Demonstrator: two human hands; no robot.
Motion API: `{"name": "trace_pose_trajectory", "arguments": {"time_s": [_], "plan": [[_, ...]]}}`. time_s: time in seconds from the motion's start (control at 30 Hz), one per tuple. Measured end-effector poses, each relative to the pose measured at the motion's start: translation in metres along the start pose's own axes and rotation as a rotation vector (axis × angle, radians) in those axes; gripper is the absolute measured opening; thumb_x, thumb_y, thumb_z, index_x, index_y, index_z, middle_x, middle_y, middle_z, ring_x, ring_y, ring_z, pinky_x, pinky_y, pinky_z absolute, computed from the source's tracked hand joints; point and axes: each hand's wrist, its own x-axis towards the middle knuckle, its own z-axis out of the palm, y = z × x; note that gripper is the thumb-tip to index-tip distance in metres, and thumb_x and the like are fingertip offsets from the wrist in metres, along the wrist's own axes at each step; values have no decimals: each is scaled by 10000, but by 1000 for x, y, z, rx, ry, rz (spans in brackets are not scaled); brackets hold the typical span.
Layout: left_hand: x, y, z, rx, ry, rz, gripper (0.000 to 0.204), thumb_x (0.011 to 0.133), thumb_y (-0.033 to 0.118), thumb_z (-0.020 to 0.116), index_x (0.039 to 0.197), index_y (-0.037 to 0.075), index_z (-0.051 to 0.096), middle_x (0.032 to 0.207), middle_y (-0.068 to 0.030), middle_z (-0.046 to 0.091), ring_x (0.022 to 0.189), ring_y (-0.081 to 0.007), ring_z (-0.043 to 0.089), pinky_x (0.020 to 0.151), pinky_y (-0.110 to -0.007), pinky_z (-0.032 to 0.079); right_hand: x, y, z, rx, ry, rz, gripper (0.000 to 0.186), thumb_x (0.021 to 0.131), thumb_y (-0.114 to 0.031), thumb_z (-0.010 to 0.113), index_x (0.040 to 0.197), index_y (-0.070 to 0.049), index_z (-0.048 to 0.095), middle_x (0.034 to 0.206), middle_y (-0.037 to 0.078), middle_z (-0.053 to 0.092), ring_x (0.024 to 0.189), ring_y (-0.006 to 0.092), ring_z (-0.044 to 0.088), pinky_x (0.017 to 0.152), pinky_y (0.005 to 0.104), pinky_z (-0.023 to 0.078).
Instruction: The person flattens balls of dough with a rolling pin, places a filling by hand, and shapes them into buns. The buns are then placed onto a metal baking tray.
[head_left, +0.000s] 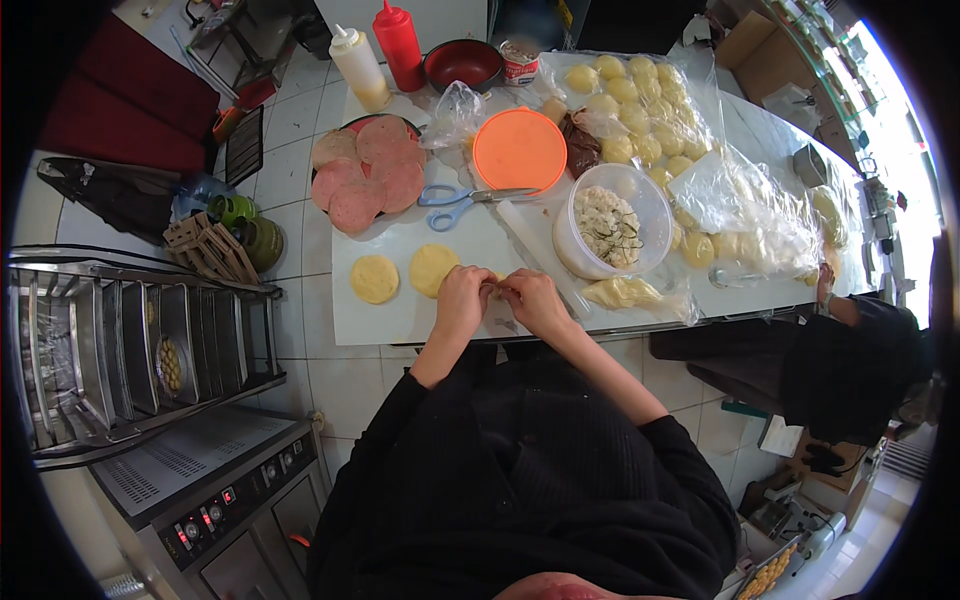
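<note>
White worktable (380, 322), set over a tiled floor (345, 392), viewed from above. Both hands are brought together near its front edge: the fingers of the left hand (464, 302) are curled and narrowly closed, and those of the right hand (537, 300) are bent toward them, nearly meeting. Whether anything is pinched between the fingertips cannot be told. One flat yellow dough round (431, 269) is placed just beside the left hand; a second round (374, 279) is laid farther left. Chopped white-and-green filling (606, 225) is contained in a clear tub (656, 222). Pale yellow contents are seen in a white-capped squeeze bottle (362, 75), beside which a red squeeze bottle (402, 50) is stood.
</note>
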Motion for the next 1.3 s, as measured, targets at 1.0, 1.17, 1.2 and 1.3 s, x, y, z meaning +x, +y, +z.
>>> {"name": "trace_pose_trajectory", "arguments": {"time_s": [1.0,1.17,1.2,1.3], "plan": [[-24,-16,7,-1801,-237,-449,437,891,204,520,1269,27,387,1194,-98,508,1001,-185,578,851,-294,510,-4,-41,-54,421,101,17,133,755,-46,633,879,-22,674,792,111,639,691,226,635,600,315,508],[-27,-17,3,-1847,-465,-564,437,898,289,505,1238,28,425,1109,-89,559,948,-172,602,785,-267,534,-7,-50,-67,111,-10,59,126,718,-97,666,835,-54,688,781,78,636,755,233,613,607,335,489],[-28,-17,2,-1846,-465,-564,437,898,289,505,1238,28,425,1109,-89,559,948,-172,602,785,-267,534,-6,-63,-72,26,84,-42,118,705,-100,668,814,-58,688,748,76,633,759,236,599,627,332,482],[-27,-10,-2,-1793,-540,-590,429,900,303,498,1222,24,443,1058,-88,582,911,-176,616,754,-257,543,-10,-59,-79,-84,89,-168,131,685,-110,673,808,-67,686,710,72,628,764,232,574,662,325,467]]}}
